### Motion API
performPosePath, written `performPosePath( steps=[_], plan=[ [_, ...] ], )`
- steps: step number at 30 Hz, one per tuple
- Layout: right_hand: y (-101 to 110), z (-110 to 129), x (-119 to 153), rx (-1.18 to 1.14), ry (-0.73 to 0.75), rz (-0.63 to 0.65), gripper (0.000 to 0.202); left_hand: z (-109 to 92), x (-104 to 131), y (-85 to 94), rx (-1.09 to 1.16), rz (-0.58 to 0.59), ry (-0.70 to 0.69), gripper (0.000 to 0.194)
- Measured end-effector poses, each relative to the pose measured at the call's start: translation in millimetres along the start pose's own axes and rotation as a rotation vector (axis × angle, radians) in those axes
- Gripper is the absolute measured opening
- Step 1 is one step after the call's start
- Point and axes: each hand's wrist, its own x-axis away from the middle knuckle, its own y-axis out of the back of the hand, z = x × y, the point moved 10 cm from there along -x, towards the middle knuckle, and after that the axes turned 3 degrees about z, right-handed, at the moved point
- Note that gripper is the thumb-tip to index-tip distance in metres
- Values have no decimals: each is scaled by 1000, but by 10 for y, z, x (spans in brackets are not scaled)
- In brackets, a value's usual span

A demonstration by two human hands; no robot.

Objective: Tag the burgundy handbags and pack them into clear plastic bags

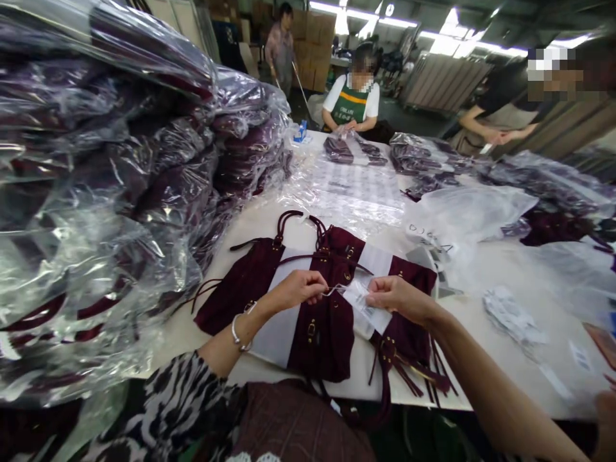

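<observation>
Two maroon bags with buckles, handles and tassels lie on the table before me: the left bag [320, 340] and the right bag [414, 276]. A pale band of wrapping crosses each of them. Above the bags, my left hand [304, 287] pinches the end of a thin white string [335, 290]. The string runs across to a white tag [363, 300], which looks partly see-through. Thumb and fingers of my right hand [397, 296] are closed on that tag. Both hands are apart, with the string stretched between them.
A tall stack of plastic-wrapped maroon bags [144, 167] rises at left. Clear plastic sheets [356, 186] cover the table's far part. Loose plastic bags [471, 208] and a bundle of white tags [513, 314] lie at right. Several people work beyond; another hand [607, 404] shows at the right edge.
</observation>
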Motion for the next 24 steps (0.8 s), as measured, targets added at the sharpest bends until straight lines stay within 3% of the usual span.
performPosePath(
  steps=[4,8,17,24],
  plan=[
    [-312,-32,-309,17,-56,92,48,212,349,580,10,-129,-11,13],
    [-530,-190,-646,14,-86,148,48,478,529,876,123,-210,-19,17],
    [-863,-270,-1026,55,-99,177,47,704,500,842,639,-233,-105,40],
    [-927,-453,-1349,223,-171,153,47,825,320,880,677,-264,-83,43]
  ],
)
